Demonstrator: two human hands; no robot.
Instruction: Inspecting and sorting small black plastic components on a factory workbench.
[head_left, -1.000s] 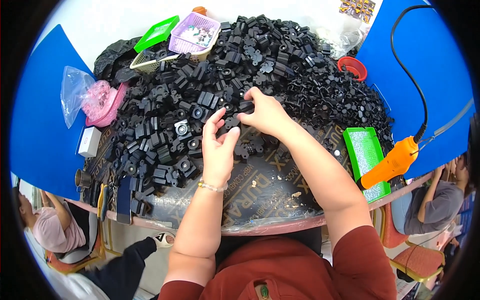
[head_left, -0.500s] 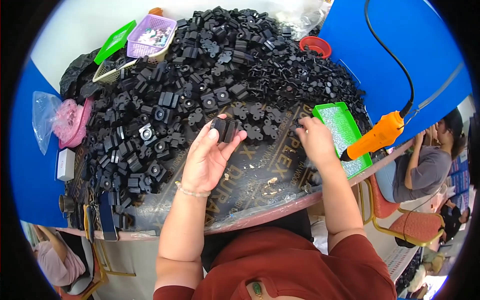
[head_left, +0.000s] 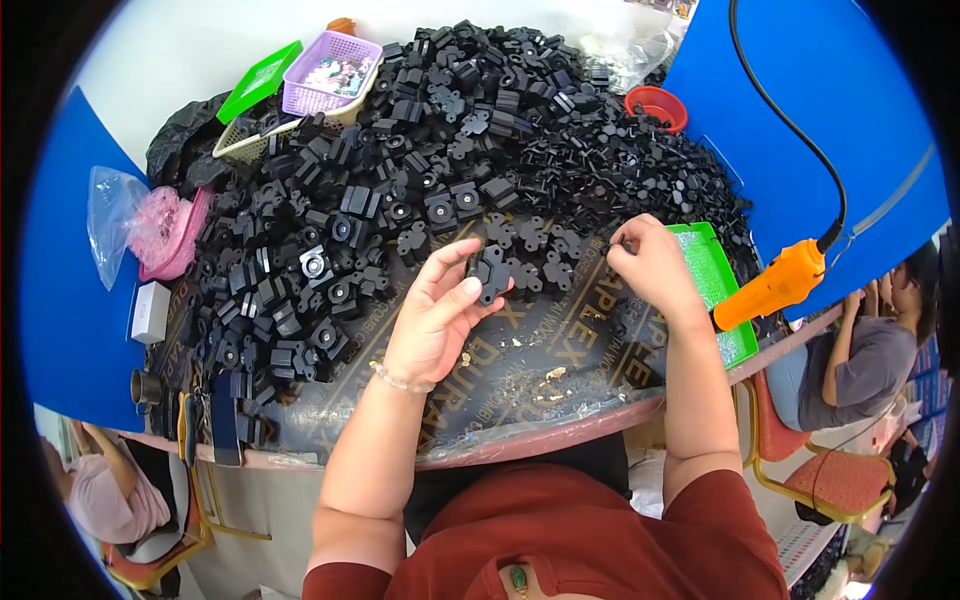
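While my left hand (head_left: 432, 318) cradles a black plastic bracket (head_left: 489, 274) face-up in narrow fingers, my right hand (head_left: 652, 262), at three o'clock, pinches something tiny by the green tray (head_left: 722, 262).

tray (head_left: 738, 345) right of parts heap (head_left: 440, 150)

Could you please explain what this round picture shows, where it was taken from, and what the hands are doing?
The picture comes from a wide-angle camera worn on a person's head, looking down, so straight edges bend near the rim. There is no machine: the two arms rising from the lower edge are the wearer's own. The left hand holds a black plastic part between thumb and fingers. The right hand pinches something too small to identify, beside a green tray. On the table lies a big pile of black parts, a purple basket, a small red bowl and an orange power tool on a cord. Other people sit at the edges.
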